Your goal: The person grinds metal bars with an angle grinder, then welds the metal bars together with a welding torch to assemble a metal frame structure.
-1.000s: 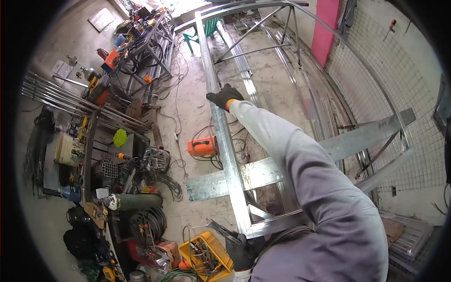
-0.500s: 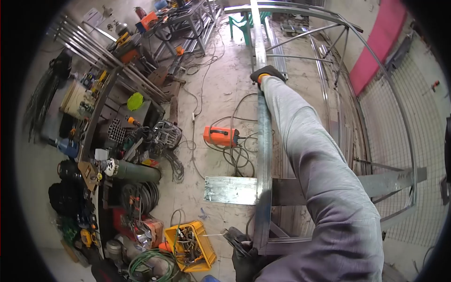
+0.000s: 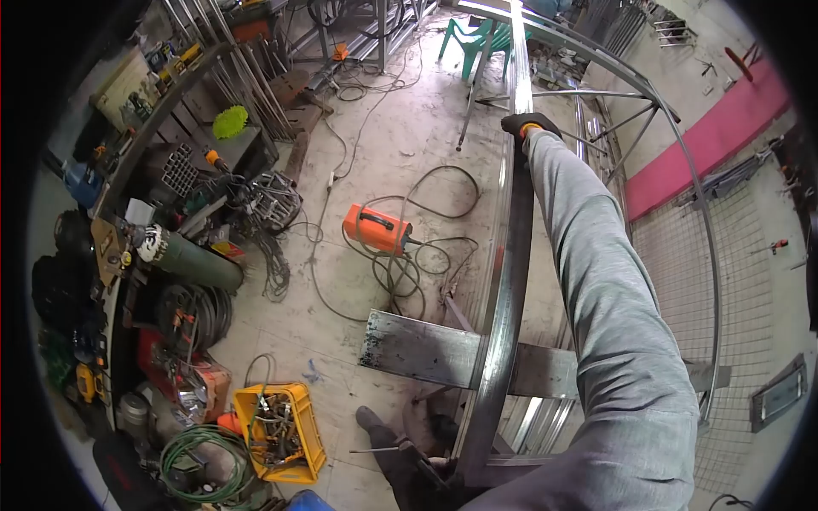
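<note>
My right hand (image 3: 532,128), in a dark glove with an orange cuff, is wrapped around a long square metal tube (image 3: 504,298). The tube runs from near my body toward the far end of the room and is part of a metal frame. Low in the view, my left hand (image 3: 436,487), dark and partly hidden, holds an electrode holder (image 3: 419,467) with a thin welding rod (image 3: 373,450) pointing left. Under the tube lies a wide flat metal beam (image 3: 422,347), crossing it.
An orange welding machine (image 3: 375,228) with looped cables sits on the floor. A yellow crate (image 3: 315,430) of metal parts stands at lower left, near a green gas cylinder (image 3: 200,262) and a cluttered bench. Behind the tube are a green chair (image 3: 467,47) and a curved metal frame (image 3: 711,238).
My view has turned, so the tube and my right hand appear farther right. The welding rod now appears lower and farther left. Both hands keep their hold.
</note>
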Available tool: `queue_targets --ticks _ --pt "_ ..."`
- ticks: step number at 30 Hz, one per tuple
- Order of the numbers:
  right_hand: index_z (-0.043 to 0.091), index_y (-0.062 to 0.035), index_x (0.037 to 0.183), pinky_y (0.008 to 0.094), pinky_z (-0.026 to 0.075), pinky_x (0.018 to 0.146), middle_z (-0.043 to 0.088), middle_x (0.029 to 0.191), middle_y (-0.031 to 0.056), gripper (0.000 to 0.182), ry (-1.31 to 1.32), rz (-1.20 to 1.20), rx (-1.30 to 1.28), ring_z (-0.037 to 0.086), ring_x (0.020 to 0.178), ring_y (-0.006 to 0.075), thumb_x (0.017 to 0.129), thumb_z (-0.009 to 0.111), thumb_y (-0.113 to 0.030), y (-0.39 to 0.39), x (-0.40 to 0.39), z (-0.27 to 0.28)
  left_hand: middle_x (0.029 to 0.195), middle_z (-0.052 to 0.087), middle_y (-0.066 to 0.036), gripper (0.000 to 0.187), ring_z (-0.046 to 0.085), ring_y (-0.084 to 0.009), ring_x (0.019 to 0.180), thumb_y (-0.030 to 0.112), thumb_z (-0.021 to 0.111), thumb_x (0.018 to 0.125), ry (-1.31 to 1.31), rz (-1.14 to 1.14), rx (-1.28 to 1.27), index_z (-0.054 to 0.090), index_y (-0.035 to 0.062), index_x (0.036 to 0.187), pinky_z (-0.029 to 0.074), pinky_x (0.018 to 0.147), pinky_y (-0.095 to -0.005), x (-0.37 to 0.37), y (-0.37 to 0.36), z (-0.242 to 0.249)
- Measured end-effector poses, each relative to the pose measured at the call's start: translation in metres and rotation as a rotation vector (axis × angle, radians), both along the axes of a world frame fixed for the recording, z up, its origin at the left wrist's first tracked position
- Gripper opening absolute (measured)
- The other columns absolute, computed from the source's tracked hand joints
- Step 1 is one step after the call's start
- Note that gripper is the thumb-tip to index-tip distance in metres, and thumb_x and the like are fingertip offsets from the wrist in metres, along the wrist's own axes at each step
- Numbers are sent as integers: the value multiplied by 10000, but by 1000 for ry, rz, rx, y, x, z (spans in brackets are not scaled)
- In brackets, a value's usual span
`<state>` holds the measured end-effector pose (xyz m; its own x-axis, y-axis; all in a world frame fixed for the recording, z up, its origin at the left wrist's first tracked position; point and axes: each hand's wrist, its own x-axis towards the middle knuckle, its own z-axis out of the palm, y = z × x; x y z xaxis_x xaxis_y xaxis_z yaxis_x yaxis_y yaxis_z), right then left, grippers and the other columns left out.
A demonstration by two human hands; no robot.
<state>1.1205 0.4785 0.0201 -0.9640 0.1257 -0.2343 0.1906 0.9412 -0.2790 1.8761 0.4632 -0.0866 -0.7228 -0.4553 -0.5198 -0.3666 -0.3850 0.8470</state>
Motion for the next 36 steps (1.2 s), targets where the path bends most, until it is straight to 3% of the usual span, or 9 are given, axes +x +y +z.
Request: queue_targets --ticks 32,35,36 --pt "773 -103 1315 419 556 1008 776 1294 149 633 125 -62 -48 751 1170 256 886 711 -565 6 -2 -6 1045 724 -20 325 715 -200 849 99 670 1027 46 -309 -464 681 103 1352 623 802 -391 -36 -45 32" --pt "747 -109 1359 415 555 1010 775 1299 153 670 130 39 61 749 1157 261 895 726 -590 8 -15 -13 1050 726 -17 330 720 -205 853 102 657 1038 45 -338 -517 682 109 1366 629 809 -396 -41 -50 39" --pt "722 -77 1377 415 555 1008 772 1286 177 745 77 19 -60 744 1145 291 889 730 -640 10 -16 -14 1052 726 -17 331 722 -207 855 103 652 1041 45 -351 -534 682 111 1371 632 811 -398 -42 -50 42"
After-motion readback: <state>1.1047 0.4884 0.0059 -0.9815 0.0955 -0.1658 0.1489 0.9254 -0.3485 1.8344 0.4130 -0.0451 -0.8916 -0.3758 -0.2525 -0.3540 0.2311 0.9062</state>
